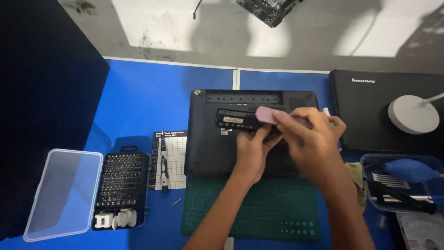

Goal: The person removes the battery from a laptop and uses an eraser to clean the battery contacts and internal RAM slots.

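- A black laptop lies bottom-up on a green cutting mat, which rests on the blue desk. An open bay near the laptop's rear edge shows a dark labelled component.
- The right hand pinches a flat pink pry tool, its tip set at the right-hand end of that component.
- The left hand rests on the laptop base just below the bay, thumb and fingers curled up toward the component's lower edge. Whether they grip it or merely steady it cannot be told; the right hand covers the contact.
- Judged risks: the pry tool could slip off the edge and mark the casing or connector if pushed at an angle. Forcing a component that is latched could crack its housing.
- To the left, a gridded screw mat carries a precision screwdriver. A small loose bit lies on the desk just beside the cutting mat and could roll off.
- Further left stands an open bit set case with its clear lid laid flat.
- To the right lie a second closed laptop, a white lamp base and a clear tray of tools with a blue air blower.
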